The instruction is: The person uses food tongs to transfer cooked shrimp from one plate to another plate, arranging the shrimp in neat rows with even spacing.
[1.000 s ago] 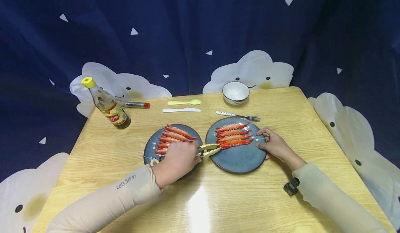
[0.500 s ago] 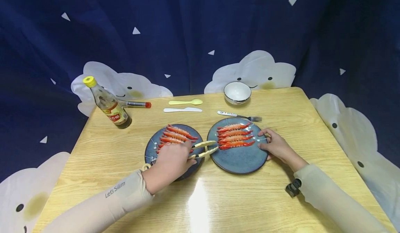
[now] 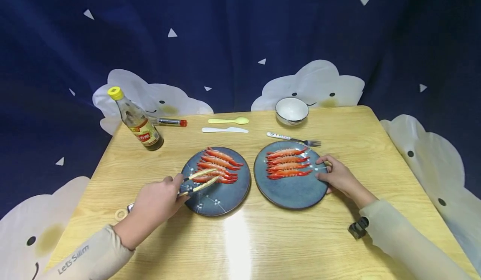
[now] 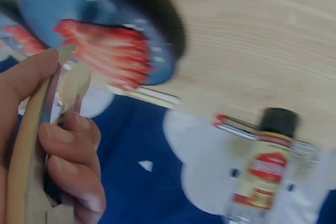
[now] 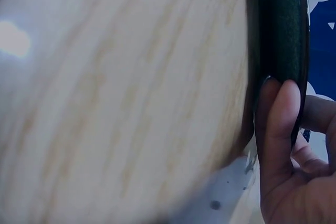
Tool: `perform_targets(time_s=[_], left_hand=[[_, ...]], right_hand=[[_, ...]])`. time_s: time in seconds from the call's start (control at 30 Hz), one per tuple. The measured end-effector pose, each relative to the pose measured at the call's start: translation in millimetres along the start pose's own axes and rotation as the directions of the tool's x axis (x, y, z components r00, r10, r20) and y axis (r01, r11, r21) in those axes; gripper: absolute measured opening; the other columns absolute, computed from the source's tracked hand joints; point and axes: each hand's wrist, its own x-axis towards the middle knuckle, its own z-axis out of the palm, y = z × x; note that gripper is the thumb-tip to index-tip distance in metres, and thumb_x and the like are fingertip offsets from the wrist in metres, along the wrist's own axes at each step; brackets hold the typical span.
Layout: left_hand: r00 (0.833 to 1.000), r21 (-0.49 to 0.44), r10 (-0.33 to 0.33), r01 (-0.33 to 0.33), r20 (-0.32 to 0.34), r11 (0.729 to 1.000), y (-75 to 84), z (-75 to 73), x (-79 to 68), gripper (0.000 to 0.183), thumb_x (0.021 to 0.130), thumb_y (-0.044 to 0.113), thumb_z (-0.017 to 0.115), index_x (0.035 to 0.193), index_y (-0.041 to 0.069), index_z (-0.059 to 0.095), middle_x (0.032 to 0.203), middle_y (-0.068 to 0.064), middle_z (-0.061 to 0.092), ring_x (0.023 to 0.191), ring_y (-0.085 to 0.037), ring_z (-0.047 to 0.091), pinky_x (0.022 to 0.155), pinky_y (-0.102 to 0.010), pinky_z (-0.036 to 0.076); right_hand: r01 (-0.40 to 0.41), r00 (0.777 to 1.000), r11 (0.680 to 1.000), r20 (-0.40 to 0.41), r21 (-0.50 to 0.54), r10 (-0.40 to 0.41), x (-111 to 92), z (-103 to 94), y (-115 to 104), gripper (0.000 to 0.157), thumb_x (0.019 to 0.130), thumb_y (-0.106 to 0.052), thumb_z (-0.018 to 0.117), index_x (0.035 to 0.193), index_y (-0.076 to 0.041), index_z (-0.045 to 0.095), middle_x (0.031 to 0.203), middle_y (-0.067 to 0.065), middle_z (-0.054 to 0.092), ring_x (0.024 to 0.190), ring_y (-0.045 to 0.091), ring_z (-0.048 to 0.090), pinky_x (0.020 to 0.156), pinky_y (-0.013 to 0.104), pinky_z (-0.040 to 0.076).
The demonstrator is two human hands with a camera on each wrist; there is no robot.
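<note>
My left hand (image 3: 158, 198) grips a pair of tongs (image 3: 204, 184) with pale tips spread apart. Those tips are over the near side of a row of red-orange shrimp (image 3: 221, 162) on the left blue plate (image 3: 234, 196); nothing shows between them. The left wrist view has the fingers (image 4: 71, 145) curled round the tongs' arms. At the right blue plate (image 3: 289, 194), my right hand (image 3: 340, 179) pinches the rim from the right side, thumb above and other fingers at or under the edge. Several shrimp (image 3: 287, 163) lie in a row on that plate's far half.
A fork (image 3: 293, 139) lies behind the right plate, with a white bowl (image 3: 292, 111) farther back. Behind the left plate are a white knife (image 3: 225, 129) and a yellow spoon (image 3: 229, 121). A yellow-capped sauce bottle (image 3: 140, 125) and a red-ended whisk (image 3: 170, 122) are at back left.
My left hand has drawn the tongs left, from the right plate's edge to over the left plate, and their tips have spread. My right hand keeps its hold. The head view has shifted slightly.
</note>
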Motion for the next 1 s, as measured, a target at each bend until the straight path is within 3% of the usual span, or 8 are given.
perform_targets(time_s=[0.1, 0.23, 0.37, 0.5, 0.6, 0.73, 1.0], left_hand=[[1.000, 0.020, 0.000, 0.001, -0.026, 1.000, -14.8, 1.9, -10.8, 0.047, 0.057, 0.038, 0.076, 0.080, 0.007, 0.048, 0.053, -0.003, 0.042, 0.034, -0.013, 0.032, 0.029, -0.031, 0.024], [1.000, 0.035, -0.025, 0.025, -0.001, 0.999, -29.2, 6.5, -20.7, 0.048, 0.056, 0.039, 0.075, 0.077, 0.008, 0.045, 0.051, 0.000, 0.037, 0.034, -0.011, 0.028, 0.030, -0.030, 0.023], [0.995, 0.006, -0.068, 0.067, 0.080, 0.998, -38.0, 11.6, -24.6, 0.049, 0.057, 0.043, 0.073, 0.078, 0.009, 0.044, 0.051, 0.002, 0.036, 0.036, -0.012, 0.030, 0.031, -0.031, 0.024], [0.979, -0.043, -0.108, 0.117, 0.171, 0.992, -45.0, 14.5, -26.5, 0.051, 0.057, 0.049, 0.072, 0.077, 0.012, 0.043, 0.052, 0.003, 0.038, 0.039, -0.013, 0.034, 0.034, -0.032, 0.026], [0.973, -0.065, -0.099, 0.115, 0.208, 0.991, -48.9, 15.9, -26.8, 0.047, 0.059, 0.050, 0.071, 0.073, 0.016, 0.042, 0.051, 0.007, 0.037, 0.041, -0.012, 0.035, 0.035, -0.032, 0.028], [0.981, -0.069, -0.052, 0.065, 0.188, 0.995, -50.9, 16.5, -27.1, 0.042, 0.061, 0.047, 0.071, 0.070, 0.019, 0.041, 0.049, 0.010, 0.035, 0.042, -0.011, 0.034, 0.035, -0.031, 0.028], [0.998, -0.021, 0.026, -0.025, 0.058, 0.999, -49.3, 19.6, -32.3, 0.039, 0.064, 0.041, 0.072, 0.070, 0.016, 0.043, 0.046, 0.009, 0.032, 0.036, -0.009, 0.029, 0.032, -0.029, 0.023]], right_hand=[[-0.003, 1.000, 1.000, -0.006, 0.000, 0.003, -1, 0.0, 0, 0.043, 0.079, -0.007, 0.061, 0.116, -0.011, 0.038, 0.074, 0.014, 0.050, 0.048, 0.022, 0.054, 0.043, 0.042, 0.045], [-0.004, 1.000, 1.000, -0.006, -0.002, 0.004, -1, -0.6, 0, 0.043, 0.079, -0.008, 0.061, 0.116, -0.010, 0.038, 0.074, 0.014, 0.050, 0.050, 0.022, 0.055, 0.044, 0.042, 0.046], [0.004, 1.000, 1.000, -0.011, 0.000, -0.004, -2, -0.3, 1, 0.044, 0.079, -0.008, 0.061, 0.117, -0.010, 0.038, 0.073, 0.013, 0.048, 0.049, 0.022, 0.054, 0.044, 0.042, 0.046], [0.016, 1.000, 1.000, 0.000, 0.017, -0.016, -2, 1.4, -1, 0.045, 0.079, -0.007, 0.061, 0.117, -0.008, 0.037, 0.073, 0.013, 0.049, 0.049, 0.023, 0.055, 0.044, 0.043, 0.046], [0.011, 1.000, 0.999, 0.008, 0.031, -0.011, -3, 1.9, -1, 0.045, 0.079, -0.005, 0.060, 0.117, -0.007, 0.037, 0.074, 0.014, 0.051, 0.050, 0.023, 0.056, 0.044, 0.043, 0.046], [0.006, 1.000, 1.000, 0.001, 0.024, -0.006, -2, 1.6, -1, 0.045, 0.079, -0.005, 0.060, 0.117, -0.008, 0.037, 0.075, 0.015, 0.051, 0.050, 0.023, 0.055, 0.044, 0.042, 0.046], [0.014, 1.000, 1.000, 0.003, 0.027, -0.014, -1, 1.6, -1, 0.045, 0.079, -0.004, 0.060, 0.117, -0.008, 0.037, 0.076, 0.015, 0.052, 0.050, 0.024, 0.056, 0.043, 0.042, 0.046]])
